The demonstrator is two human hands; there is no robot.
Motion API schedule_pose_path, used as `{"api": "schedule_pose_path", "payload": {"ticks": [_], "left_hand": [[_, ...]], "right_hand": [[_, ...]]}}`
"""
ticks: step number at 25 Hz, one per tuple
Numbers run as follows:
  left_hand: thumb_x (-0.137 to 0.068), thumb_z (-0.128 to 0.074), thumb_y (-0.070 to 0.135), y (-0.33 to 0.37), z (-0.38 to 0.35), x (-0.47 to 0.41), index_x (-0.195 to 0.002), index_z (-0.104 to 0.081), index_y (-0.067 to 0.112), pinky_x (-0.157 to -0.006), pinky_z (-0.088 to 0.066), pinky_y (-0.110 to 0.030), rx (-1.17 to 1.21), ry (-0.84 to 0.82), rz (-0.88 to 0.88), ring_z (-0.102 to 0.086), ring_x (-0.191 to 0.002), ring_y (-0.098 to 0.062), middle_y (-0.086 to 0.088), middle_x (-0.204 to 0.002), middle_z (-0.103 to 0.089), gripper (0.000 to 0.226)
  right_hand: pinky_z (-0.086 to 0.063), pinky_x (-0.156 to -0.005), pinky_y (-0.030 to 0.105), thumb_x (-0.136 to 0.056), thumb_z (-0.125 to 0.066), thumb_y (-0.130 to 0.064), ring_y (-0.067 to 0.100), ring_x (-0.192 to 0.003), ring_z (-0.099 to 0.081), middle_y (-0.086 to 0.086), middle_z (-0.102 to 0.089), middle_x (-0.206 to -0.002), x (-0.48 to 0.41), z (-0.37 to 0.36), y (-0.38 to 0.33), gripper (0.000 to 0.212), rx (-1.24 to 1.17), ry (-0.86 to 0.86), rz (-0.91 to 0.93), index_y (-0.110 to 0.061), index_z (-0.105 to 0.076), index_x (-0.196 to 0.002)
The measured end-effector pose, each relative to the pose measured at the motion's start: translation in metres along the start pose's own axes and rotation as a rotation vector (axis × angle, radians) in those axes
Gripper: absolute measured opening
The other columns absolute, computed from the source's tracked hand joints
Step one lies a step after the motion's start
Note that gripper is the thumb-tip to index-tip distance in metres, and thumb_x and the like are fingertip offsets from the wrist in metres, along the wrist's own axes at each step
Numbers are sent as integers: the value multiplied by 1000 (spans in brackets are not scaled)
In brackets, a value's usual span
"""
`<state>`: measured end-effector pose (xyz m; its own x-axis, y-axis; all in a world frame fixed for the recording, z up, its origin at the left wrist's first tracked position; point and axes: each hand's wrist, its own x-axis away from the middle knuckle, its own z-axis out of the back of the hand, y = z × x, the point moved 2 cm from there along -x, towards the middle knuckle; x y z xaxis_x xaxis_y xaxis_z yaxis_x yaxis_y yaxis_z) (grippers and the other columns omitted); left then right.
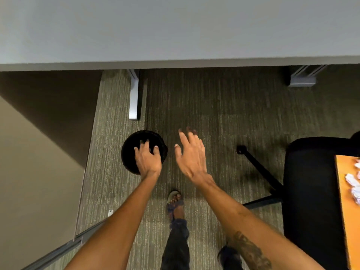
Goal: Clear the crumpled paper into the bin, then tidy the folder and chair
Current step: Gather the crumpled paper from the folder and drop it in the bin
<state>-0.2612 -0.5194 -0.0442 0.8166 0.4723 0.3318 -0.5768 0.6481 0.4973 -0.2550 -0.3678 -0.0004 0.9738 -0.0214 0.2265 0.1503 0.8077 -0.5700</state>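
Note:
A round black bin (pixel 132 151) stands on the carpet below the desk edge. My left hand (pixel 148 159) hovers over the bin's right side, fingers curled and spread, with nothing visible in it. My right hand (pixel 191 156) is to the right of the bin, open with fingers spread, empty. At the right edge an orange folder (pixel 345 191) lies on the black chair (pixel 309 191). Several crumpled white paper pieces (pixel 353 184) rest on the folder.
A grey desk top (pixel 175 30) fills the upper view, with metal legs (pixel 134 96) beneath it. The chair's black base arms (pixel 259 172) stretch across the carpet. My feet (pixel 175 203) stand just behind the bin. A partition wall (pixel 39 133) runs along the left.

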Motion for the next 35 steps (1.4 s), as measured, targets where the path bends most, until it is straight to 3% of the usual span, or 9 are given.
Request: {"api": "schedule_pose_path", "payload": {"ticks": [3, 7, 21, 31, 35], "left_hand": [[-104, -40, 36, 35, -16, 30, -151, -35, 9, -122, -12, -51, -165, -10, -177, -10, -151, -36, -14, -163, -21, 55], [-106, -26, 38, 84, -42, 72, -154, -26, 7, -124, -3, -49, -255, -31, -379, -1, -153, -32, -14, -163, -19, 57], [-105, -26, 44, 207, -143, 207, -157, -10, 14, -124, 6, -45, -318, -241, -785, 11, -152, -23, -5, -166, 1, 63], [-105, -27, 46, 256, -217, 304, -158, -10, 13, -125, 2, -46, -374, -416, -978, 11, -153, -23, -5, -166, 0, 65], [-104, -28, 47, 263, -247, 337, -158, -6, 16, -125, 3, -46, -404, -497, -1034, 14, -152, -22, -3, -166, 4, 66]], "right_hand": [[-10, -125, 49, -102, -38, -39, 26, -154, -11, 5, -20, -165, 12, 35, 33, 58, 81, 101, -40, -24, -25, -157], [-5, -125, 49, -104, -30, -44, 22, -155, 3, 3, -6, -168, 27, 75, 82, 60, 102, 122, -67, -26, -15, -160], [-6, -125, 51, -103, -33, -46, 23, -155, 2, 3, -3, -168, 101, 187, 239, 63, 99, 302, -288, -26, -13, -160], [-3, -124, 51, -102, -34, -52, 22, -155, 5, 1, -1, -168, 176, 231, 346, 67, 68, 425, -525, -26, -13, -160], [3, -124, 49, -102, -32, -54, 19, -154, 12, -3, 7, -168, 208, 239, 388, 70, 25, 440, -631, -29, -3, -160]]}}
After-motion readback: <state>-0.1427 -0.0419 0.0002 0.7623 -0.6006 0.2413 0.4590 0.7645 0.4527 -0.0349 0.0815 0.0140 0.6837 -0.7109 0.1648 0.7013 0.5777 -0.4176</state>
